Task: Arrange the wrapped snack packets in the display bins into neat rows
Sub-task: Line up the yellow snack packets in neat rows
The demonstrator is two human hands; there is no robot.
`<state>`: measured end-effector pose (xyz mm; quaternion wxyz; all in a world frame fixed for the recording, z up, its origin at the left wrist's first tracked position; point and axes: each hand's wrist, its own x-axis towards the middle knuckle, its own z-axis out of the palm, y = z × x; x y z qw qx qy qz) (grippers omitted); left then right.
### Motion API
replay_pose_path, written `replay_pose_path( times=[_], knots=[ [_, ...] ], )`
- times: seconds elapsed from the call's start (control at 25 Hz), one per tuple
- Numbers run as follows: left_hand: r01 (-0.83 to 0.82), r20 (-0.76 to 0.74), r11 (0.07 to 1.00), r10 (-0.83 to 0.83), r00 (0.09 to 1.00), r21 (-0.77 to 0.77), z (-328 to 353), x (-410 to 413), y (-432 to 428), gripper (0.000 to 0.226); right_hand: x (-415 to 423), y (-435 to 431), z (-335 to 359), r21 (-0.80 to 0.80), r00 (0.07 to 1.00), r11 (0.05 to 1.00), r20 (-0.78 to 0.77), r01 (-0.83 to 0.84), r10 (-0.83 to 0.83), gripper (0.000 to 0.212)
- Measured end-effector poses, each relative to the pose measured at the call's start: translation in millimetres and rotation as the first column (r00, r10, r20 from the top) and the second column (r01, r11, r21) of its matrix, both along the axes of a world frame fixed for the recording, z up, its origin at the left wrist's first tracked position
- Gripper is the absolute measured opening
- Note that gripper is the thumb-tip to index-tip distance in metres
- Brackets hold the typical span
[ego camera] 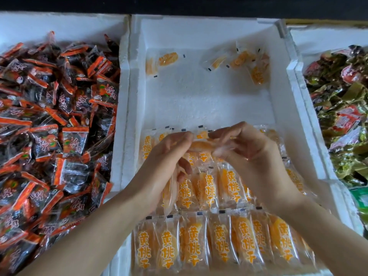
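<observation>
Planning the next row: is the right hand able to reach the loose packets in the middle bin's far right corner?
Probably, once freed: only bare bin floor lies before the loose packets, but the right hand and left hand pinch one peach packet.

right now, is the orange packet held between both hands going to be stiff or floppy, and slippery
Probably floppy at its ends: the packet is thin clear film, pinched by the left hand and right hand. Likely light, since fingertips alone carry it. The glossy wrap looks slippery, so it may slide rather than roll.
</observation>
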<state>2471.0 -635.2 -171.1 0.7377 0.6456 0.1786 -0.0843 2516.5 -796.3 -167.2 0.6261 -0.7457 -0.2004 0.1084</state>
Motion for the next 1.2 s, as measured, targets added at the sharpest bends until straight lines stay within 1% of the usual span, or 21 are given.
replay_pose_path(
  times=[0.08, 0.12, 0.16, 0.24, 0.28, 0.32, 0.4, 0.48, 0.56, 0.6, 0.68, 0.72, 0.76, 0.84, 0.92, 1.0, 1.08, 1.2],
  knots=[
    [-0.126, -0.015, 0.991, 0.126, 0.992, -0.036, 0.8, 2.4, -3.0, 0.017, -9.8, -5.1, -2.9, -0.163, 0.992, 0.985, 0.102, -0.058, 0.076, 0.026],
    [-0.168, -0.017, 0.985, 0.168, 0.986, -0.031, 0.4, 3.2, -3.3, 0.014, -14.3, -6.8, -3.4, -0.223, 0.985, 0.969, 0.112, -0.105, 0.132, 0.027],
    [-0.178, -0.008, 0.984, 0.178, 0.984, 0.001, 0.1, 3.2, -3.5, 0.016, -18.5, -7.7, -2.4, -0.256, 0.980, 0.953, 0.073, -0.163, 0.187, 0.030],
    [-0.156, 0.026, 0.984, 0.155, 0.988, 0.082, -0.7, 2.2, -4.4, 0.024, -23.4, -8.3, -0.8, -0.261, 0.976, 0.941, -0.027, -0.216, 0.216, 0.048],
    [-0.149, 0.047, 0.983, 0.144, 0.988, 0.109, -0.1, 2.7, -5.9, 0.026, -24.0, -7.8, -0.6, -0.245, 0.984, 0.953, -0.055, -0.177, 0.169, 0.051],
    [-0.138, 0.072, 0.983, 0.130, 0.989, 0.121, 1.0, 3.2, -8.2, 0.026, -23.5, -7.2, -0.2, -0.230, 0.993, 0.967, -0.069, -0.113, 0.099, 0.049],
    [-0.107, 0.118, 0.982, 0.089, 0.989, 0.155, 3.4, 2.5, -14.2, 0.021, -20.8, -5.8, 1.4, -0.242, 0.995, 0.970, -0.099, -0.008, -0.017, 0.037],
    [-0.080, 0.146, 0.976, 0.050, 0.988, 0.202, 6.5, 0.5, -18.6, 0.017, -17.1, -6.3, 2.2, -0.254, 0.982, 0.967, -0.186, -0.011, -0.038, 0.028],
    [-0.060, 0.117, 0.973, 0.035, 0.993, 0.222, 4.6, 4.1, -17.8, 0.020, -8.3, -13.9, -2.3, -0.253, 0.960, 0.967, -0.265, 0.019, -0.089, 0.021],
    [-0.072, 0.072, 0.971, 0.057, 0.996, 0.230, 1.4, 9.1, -15.6, 0.026, -0.5, -19.0, -6.7, -0.267, 0.951, 0.960, -0.269, 0.081, -0.155, 0.019],
    [-0.179, -0.019, 0.964, 0.186, 0.982, 0.195, -4.5, 20.8, -11.6, 0.034, 19.3, -27.5, -19.4, -0.359, 0.925, 0.900, -0.188, 0.248, -0.330, 0.017],
    [-0.219, -0.037, 0.959, 0.229, 0.973, 0.181, -7.7, 24.9, -10.1, 0.037, 28.8, -29.0, -25.5, -0.420, 0.913, 0.854, -0.121, 0.307, -0.389, 0.020],
    [-0.225, -0.041, 0.955, 0.237, 0.971, 0.191, -10.5, 25.1, -8.9, 0.041, 36.4, -27.6, -31.7, -0.477, 0.909, 0.811, -0.059, 0.337, -0.413, 0.022],
    [-0.175, -0.027, 0.959, 0.185, 0.982, 0.222, -13.7, 17.3, -8.5, 0.041, 44.9, -19.2, -42.7, -0.565, 0.921, 0.758, 0.006, 0.325, -0.391, 0.023],
    [-0.117, 0.016, 0.975, 0.116, 0.993, 0.187, -14.4, 6.9, -7.4, 0.032, 46.9, -9.3, -52.3, -0.606, 0.938, 0.743, 0.015, 0.283, -0.346, 0.024],
    [-0.143, 0.049, 0.977, 0.137, 0.989, 0.157, -15.2, 4.6, -4.0, 0.033, 46.9, -3.4, -57.9, -0.623, 0.947, 0.732, 0.048, 0.277, -0.318, 0.024],
    [-0.185, 0.078, 0.965, 0.174, 0.982, 0.185, -13.6, 8.3, -0.9, 0.030, 49.1, -3.3, -60.0, -0.613, 0.942, 0.730, 0.075, 0.302, -0.326, 0.024],
    [-0.188, 0.082, 0.964, 0.176, 0.981, 0.188, -9.7, 11.2, -1.3, 0.031, 53.4, -10.6, -61.9, -0.627, 0.942, 0.718, 0.085, 0.303, -0.324, 0.022]
  ],
)
